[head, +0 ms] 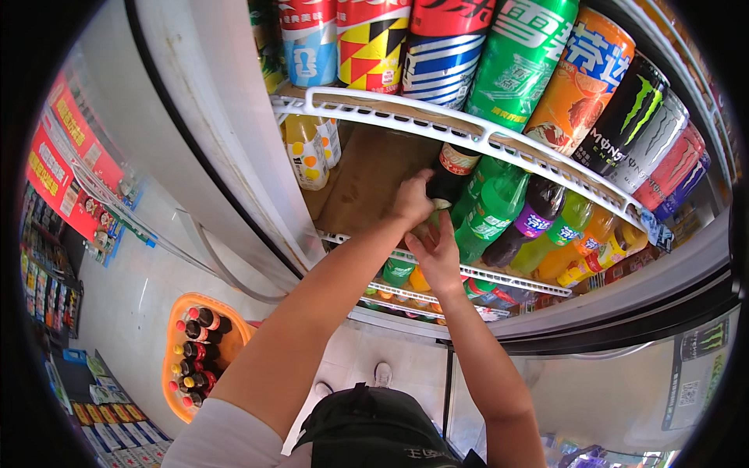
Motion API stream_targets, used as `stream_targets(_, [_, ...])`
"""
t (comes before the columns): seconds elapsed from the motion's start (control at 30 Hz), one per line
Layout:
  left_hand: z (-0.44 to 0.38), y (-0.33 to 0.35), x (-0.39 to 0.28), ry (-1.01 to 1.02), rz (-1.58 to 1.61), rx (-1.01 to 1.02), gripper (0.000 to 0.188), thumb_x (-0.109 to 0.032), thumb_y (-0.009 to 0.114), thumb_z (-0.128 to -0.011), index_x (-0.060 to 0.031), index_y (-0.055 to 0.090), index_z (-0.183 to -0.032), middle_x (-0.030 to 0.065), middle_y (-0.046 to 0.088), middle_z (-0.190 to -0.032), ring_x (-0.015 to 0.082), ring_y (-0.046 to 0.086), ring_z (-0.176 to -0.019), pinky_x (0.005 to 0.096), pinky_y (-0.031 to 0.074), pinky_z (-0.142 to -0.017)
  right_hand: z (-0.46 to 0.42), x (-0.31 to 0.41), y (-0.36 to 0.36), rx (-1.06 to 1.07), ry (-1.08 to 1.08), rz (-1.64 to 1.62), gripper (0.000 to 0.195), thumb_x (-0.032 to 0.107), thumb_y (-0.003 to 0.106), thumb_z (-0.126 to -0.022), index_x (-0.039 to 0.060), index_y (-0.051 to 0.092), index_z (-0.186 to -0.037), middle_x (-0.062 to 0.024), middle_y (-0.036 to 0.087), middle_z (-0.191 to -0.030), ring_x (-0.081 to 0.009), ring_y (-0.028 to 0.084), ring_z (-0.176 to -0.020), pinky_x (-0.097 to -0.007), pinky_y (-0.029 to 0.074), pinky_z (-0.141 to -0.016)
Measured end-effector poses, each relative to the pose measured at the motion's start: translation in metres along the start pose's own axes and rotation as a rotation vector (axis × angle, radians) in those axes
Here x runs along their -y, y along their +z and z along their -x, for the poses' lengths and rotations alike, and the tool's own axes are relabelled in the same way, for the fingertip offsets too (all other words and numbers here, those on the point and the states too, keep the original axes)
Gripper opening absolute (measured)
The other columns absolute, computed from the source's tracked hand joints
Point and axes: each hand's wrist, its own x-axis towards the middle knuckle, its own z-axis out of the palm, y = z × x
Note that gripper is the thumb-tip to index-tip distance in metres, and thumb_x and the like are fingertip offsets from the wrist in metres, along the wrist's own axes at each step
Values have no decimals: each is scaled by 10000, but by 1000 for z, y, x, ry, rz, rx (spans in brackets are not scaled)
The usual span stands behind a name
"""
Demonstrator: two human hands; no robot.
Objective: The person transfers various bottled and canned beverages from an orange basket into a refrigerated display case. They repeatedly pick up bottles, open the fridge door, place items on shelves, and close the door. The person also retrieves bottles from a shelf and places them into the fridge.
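My left hand [415, 199] grips a dark cola bottle [456, 162] with a red label inside the drinks fridge. The bottle's upper end is hidden behind the shelf above. My right hand [437, 254] is just below the bottle's lower end, fingers spread; whether a fingertip touches it is hard to tell. Beside the bottle, green Sprite bottles [490, 213] stand on the same shelf. Left of my hands is a bare brown stretch of shelf board [374, 175], with bottles of a yellow drink [307, 155] at its far left.
The white wire shelf rail [485, 131] curves above my hands, with drink cans [447, 58] and a Monster can [629, 117] over it. Purple Fanta bottles [529, 219] stand to the right. An orange basket [186, 304] of cola bottles [199, 351] sits at lower left. The fridge frame [234, 134] borders the left.
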Motion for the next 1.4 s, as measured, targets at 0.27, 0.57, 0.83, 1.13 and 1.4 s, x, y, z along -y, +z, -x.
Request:
stream_targets(0.27, [35, -22, -23, -198, 477, -8, 804, 10, 752, -715, -7, 303, -1382, 188, 450, -1331, 258, 490, -1198, 340, 444, -985, 27, 3, 13, -126, -228, -44, 671, -16, 606, -853, -45, 241, -1415, -164, 368, -1416, -274, 453, -1248, -338, 389, -1024])
stream_targets(0.57, [245, -142, -47, -129, 651, -143, 378, -18, 521, -929, -48, 447, -1299, 107, 572, -1187, 160, 564, -1080, 278, 479, -884, 114, -2, 116, 56, -176, -333, 286, -32, 544, -888, 10, 493, -1166, -58, 591, -997, -113, 565, -882, -252, 499, -794])
stream_targets(0.83, [432, -281, -16, -473, 538, -684, 247, 15, 576, -888, 23, 575, -1134, 87, 636, -1058, 139, 598, -1004, 280, 506, -855, 185, -22, 271, 684, 57, -335, 210, -3, 558, -891, -4, 517, -1097, -65, 598, -963, -116, 596, -838, -258, 538, -716])
stream_targets(1.13, [546, -350, 77, -672, 527, -1199, 451, 2, 681, -791, -20, 509, -1207, 112, 574, -1142, 183, 569, -1047, 306, 485, -887, 204, -115, 433, 824, -121, 85, 367, 104, 705, -787, 11, 553, -1107, -89, 630, -1038, -161, 632, -870, -301, 510, -753])
stream_targets(1.4, [505, -367, 138, -756, 738, -1014, 753, 30, 674, -757, -104, 338, -1418, 148, 437, -1367, 227, 496, -1153, 332, 451, -922, 161, -181, 498, 747, -203, 507, 513, 169, 730, -762, 44, 516, -1210, -135, 604, -1185, -219, 662, -804, -337, 507, -735])
